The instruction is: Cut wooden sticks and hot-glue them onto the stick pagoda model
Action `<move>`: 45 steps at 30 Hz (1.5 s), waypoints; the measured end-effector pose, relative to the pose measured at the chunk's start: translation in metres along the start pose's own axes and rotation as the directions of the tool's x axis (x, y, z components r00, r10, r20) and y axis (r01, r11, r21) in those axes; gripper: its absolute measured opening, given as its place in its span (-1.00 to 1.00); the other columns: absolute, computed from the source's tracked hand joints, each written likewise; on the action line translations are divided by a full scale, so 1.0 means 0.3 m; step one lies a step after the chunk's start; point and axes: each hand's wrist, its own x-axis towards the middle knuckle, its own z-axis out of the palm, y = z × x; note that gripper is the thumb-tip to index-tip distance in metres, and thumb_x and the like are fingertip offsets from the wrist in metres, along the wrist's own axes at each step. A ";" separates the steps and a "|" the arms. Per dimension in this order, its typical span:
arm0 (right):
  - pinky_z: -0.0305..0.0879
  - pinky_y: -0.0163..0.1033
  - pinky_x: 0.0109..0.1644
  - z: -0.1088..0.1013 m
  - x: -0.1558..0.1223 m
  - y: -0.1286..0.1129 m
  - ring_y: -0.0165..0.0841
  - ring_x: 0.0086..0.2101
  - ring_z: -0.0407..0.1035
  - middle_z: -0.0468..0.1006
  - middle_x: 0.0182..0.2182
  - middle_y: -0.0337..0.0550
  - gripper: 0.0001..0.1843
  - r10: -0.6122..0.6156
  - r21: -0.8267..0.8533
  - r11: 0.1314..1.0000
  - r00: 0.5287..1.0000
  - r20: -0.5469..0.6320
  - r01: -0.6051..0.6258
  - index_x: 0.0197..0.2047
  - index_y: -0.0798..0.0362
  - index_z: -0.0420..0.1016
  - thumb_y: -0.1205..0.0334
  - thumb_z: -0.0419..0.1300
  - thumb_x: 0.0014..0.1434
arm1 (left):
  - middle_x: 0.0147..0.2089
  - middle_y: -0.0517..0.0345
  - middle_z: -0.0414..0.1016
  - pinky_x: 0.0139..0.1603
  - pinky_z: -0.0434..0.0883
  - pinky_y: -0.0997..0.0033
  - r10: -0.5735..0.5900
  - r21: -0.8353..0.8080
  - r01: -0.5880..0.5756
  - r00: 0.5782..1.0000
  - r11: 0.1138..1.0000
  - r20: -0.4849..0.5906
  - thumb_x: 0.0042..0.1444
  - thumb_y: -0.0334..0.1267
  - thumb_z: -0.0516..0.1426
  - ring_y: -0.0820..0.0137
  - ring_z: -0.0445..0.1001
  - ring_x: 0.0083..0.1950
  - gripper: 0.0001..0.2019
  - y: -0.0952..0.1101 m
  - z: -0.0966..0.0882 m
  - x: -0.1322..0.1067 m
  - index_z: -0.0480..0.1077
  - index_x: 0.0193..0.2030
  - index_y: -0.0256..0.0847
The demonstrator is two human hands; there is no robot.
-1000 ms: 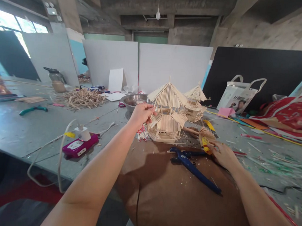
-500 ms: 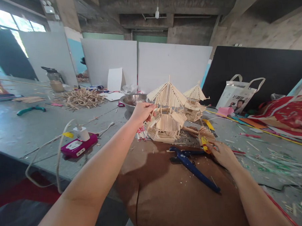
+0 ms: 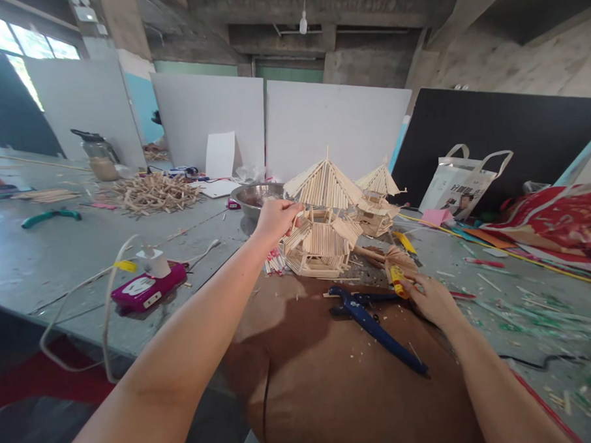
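Note:
The wooden stick pavilion [image 3: 324, 239] stands on the table ahead of me, with a pointed upper roof and a wider lower one. My left hand [image 3: 278, 219] is closed at its left side, between the two roofs. Its fingertips pinch the model there; the exact part is hidden. My right hand [image 3: 432, 299] rests at the table's front, fingers closed on a small yellow bottle [image 3: 398, 281]. Just left of that hand lie blue-handled pliers [image 3: 379, 333] on brown cloth [image 3: 346, 400]. Behind the pavilion is a second, smaller stick pavilion [image 3: 376, 205].
A metal bowl [image 3: 247, 203] sits behind my left hand. Farther left are a pile of short sticks [image 3: 154, 194], a purple power strip [image 3: 148, 290] with a white cable, and teal pliers [image 3: 51, 217]. To the right, scraps [image 3: 531, 303] and a white bag [image 3: 456, 186].
The whole view has shifted slightly left. Both hands keep their places beside the pavilion and on the bottle, with no clear movement of either.

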 end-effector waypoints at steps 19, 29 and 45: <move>0.07 -0.33 -0.49 -0.135 -0.061 -0.190 -0.39 -0.52 0.29 0.44 -0.57 -0.21 -0.56 -0.093 0.039 0.996 0.961 0.261 0.085 -0.55 0.02 0.35 -0.14 -0.10 0.01 | -0.67 0.27 0.20 -0.56 0.08 0.58 0.270 0.273 -0.425 0.845 0.863 0.462 0.03 -0.19 -0.06 0.59 0.09 -0.62 -0.73 0.033 0.152 -0.268 0.33 -0.55 -0.25; -0.02 -0.37 -0.54 -0.117 -0.130 -0.298 -0.37 -0.49 0.32 0.47 -0.51 -0.20 -0.86 -0.243 0.047 0.967 0.850 0.466 0.251 -0.45 0.01 0.40 0.20 0.09 -0.15 | -0.63 0.23 0.28 -0.49 0.14 0.56 0.159 0.302 -0.357 0.837 0.884 0.524 0.04 -0.17 -0.09 0.55 0.19 -0.57 -0.70 -0.078 0.206 -0.284 0.31 -0.56 -0.26; 0.03 -0.40 -0.65 -0.177 -0.099 -0.203 -0.54 -0.74 0.09 0.20 -0.76 -0.41 -0.82 -0.133 0.844 0.530 0.976 0.173 -0.077 -0.45 0.08 0.27 0.17 0.12 -0.15 | -0.71 0.31 0.22 -0.58 0.12 0.57 -0.105 -0.092 0.137 0.950 0.986 0.293 -0.05 -0.12 0.00 0.59 0.14 -0.66 -0.75 -0.108 0.256 -0.311 0.27 -0.53 -0.28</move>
